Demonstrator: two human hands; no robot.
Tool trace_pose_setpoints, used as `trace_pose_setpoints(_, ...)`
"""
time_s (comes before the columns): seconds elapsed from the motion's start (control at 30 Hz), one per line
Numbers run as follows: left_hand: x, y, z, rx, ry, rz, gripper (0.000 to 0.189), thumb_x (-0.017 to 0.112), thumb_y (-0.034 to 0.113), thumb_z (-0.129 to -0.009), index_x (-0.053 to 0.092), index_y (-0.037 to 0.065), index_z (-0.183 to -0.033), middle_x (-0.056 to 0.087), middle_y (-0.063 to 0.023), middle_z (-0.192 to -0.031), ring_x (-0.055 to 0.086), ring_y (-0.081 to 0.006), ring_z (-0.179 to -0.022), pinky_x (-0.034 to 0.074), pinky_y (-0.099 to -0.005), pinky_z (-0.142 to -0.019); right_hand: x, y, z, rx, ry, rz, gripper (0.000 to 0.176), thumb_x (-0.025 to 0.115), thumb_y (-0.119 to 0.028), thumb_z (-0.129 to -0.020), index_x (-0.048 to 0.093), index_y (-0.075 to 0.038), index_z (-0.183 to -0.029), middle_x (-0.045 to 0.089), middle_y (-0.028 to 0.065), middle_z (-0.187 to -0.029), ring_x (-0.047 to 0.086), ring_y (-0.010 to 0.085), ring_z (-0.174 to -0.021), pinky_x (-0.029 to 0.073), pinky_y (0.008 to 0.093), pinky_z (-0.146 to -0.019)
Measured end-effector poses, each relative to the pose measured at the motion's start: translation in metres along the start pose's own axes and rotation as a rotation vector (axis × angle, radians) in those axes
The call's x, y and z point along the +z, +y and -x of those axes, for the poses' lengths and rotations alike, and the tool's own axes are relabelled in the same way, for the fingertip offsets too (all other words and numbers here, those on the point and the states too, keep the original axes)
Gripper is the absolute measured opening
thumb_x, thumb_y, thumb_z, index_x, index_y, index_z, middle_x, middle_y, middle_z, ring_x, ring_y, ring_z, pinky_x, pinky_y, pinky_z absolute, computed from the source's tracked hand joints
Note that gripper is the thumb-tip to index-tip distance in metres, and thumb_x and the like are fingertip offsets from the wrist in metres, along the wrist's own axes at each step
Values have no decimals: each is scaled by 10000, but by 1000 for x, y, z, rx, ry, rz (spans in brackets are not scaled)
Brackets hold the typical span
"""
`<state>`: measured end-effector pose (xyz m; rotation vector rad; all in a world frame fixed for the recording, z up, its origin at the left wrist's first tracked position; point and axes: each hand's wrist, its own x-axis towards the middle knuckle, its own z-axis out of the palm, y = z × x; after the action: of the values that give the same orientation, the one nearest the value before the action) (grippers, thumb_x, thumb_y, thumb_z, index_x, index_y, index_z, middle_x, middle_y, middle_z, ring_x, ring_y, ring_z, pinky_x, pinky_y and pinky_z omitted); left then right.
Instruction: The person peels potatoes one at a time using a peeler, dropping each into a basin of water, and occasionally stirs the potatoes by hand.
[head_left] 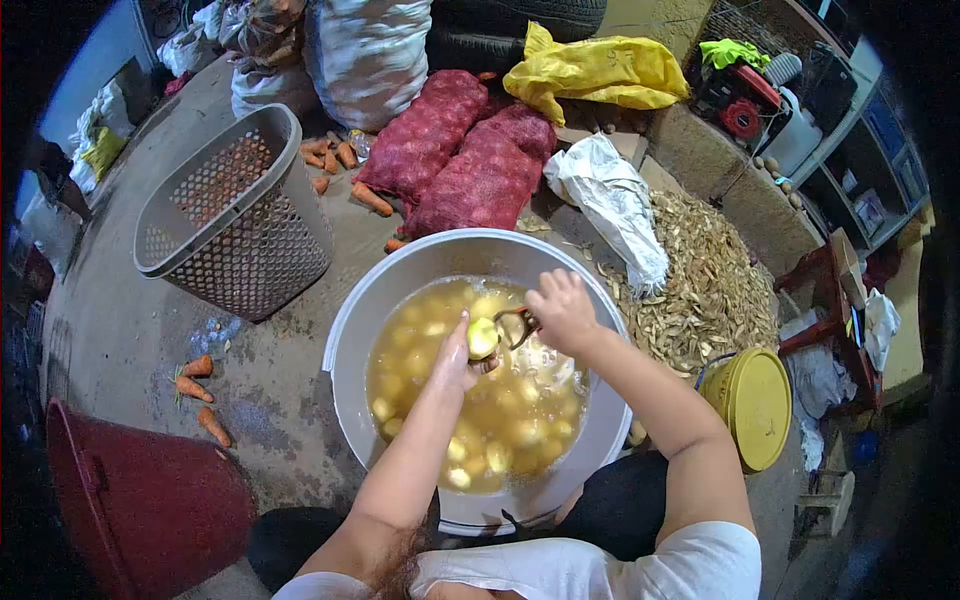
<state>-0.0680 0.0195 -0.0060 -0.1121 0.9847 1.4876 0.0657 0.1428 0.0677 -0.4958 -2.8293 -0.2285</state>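
My left hand (pixel 462 362) is closed around a pale yellow peeled potato (pixel 482 338), held over a large grey tub (pixel 345 400). My right hand (pixel 562 310) grips a dark-framed peeler (pixel 518 327), its head right beside the potato. Below both hands, cloudy yellowish water (pixel 470 400) fills the lower part of the tub. Several peeled potatoes (pixel 498 457) float or lie in it, and foam shows on the water under my right hand.
Red mesh sacks of onions (pixel 485 170) lie beyond the tub. A grey perforated basket (pixel 240 225) and a dark red bucket (pixel 150 500) stand to the left, with loose carrots (pixel 195 388) between. At right are a peelings heap (pixel 705 290) and a yellow-lidded bucket (pixel 757 410).
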Motion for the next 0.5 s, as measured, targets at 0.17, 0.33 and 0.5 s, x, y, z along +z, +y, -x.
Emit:
trace_pose_setpoints(0.17,5,-6,-1,-2,71,-24,347,422,389,-882,507,70,-991,584,-74,-783,549,-166,-555,476,-304,-428,0,-16,-3,-134,-20,-8,80,550,-122,-654,550,-110,-733,475,90,-816,465,250,-865,338,378,-720)
trace_pose_setpoints(0.33,-3,8,5,113,-69,-195,315,427,369,-884,459,132,-1090,572,-56,-881,571,-163,-722,491,-319,-499,9,31,4,322,-312,197,184,550,-157,-709,588,-111,-883,514,122,-933,459,267,-963,352,386,-813)
trace_pose_setpoints(0.5,-15,19,13,236,-318,-45,465,573,178,-800,368,151,-1217,523,-52,-1024,560,-167,-844,501,-299,-593,19,63,23,463,-324,207,279,603,-231,-683,586,-75,-914,531,134,-945,470,280,-982,374,415,-813)
